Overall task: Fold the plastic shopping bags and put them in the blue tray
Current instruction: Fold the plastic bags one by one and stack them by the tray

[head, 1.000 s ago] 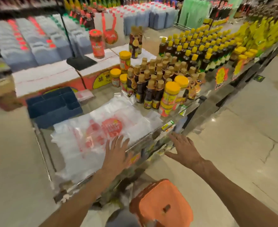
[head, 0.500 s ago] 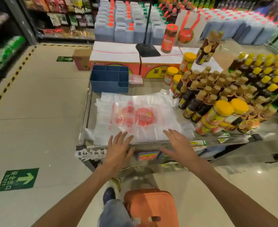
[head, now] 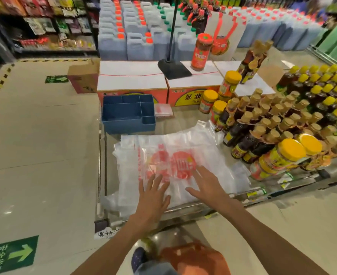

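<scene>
A pile of clear plastic shopping bags (head: 169, 155) with red print lies flat on the glass shelf top. My left hand (head: 153, 197) lies over the pile's near edge with its fingers spread and straight. My right hand (head: 209, 185) is beside it, fingers straight, over the bags just below the red round logo. The blue tray (head: 128, 114), divided into compartments, stands behind the pile at the shelf's far left. A small folded bag (head: 163, 110) lies to the tray's right.
Dark sauce bottles (head: 262, 124) and yellow-lidded jars (head: 282, 155) crowd the shelf's right side, close to the bags. Red and white cartons (head: 132, 80) stand behind the tray. An orange stool (head: 195, 259) is below me. Open tiled floor lies to the left.
The view swung from a tilted angle to face the shelf squarely. Both hands moved forward from the shelf's front edge onto the bags, the right hand coming in from the right.
</scene>
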